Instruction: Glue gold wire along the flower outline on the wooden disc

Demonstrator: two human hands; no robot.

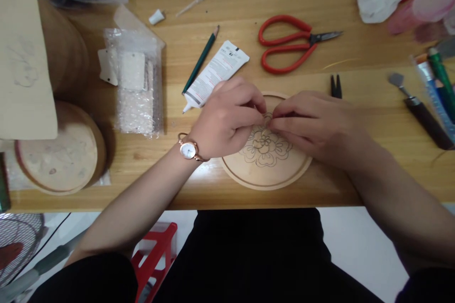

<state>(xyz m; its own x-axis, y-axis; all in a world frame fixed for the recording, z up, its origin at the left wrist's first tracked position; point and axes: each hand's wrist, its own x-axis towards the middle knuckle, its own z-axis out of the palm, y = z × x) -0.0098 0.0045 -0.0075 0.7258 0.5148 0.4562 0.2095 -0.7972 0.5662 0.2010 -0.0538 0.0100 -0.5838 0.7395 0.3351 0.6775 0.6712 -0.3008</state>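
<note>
A round, pale wooden disc (266, 177) lies near the front edge of the honey-coloured wooden table (106, 196), about midway along it, with a groove cut just inside its rim. A flower outline (266, 147) in thin dark pencil-like line fills its middle, with rounded, layered petals. The drawing looks complete where it shows, and the wood around it is bare. The top of the flower is hidden.

The left hand (227, 118), wearing a rose-gold wristwatch (189, 150) with a round white dial, and the right hand (316, 128) meet above the disc. Their fingers (254, 104) are pinched together, tips almost touching over the flower's upper part. They seem to grasp something, but it is too small and too hidden to tell what.

Nearest the left hand, a white squeeze tube of glue (216, 73) lies beside a slim green pencil (201, 59). Red-handled steel scissors (284, 45) lie towards the back edge of the table, and small black tweezers (336, 86) stand just beyond the right hand. Towards the right edge are a dark-handled palette knife (423, 116) and slender paint tubes (435, 90). Towards the left edge are a crinkled bubble-wrap bag (137, 99) and a second, thicker wooden disc (59, 149).
</note>
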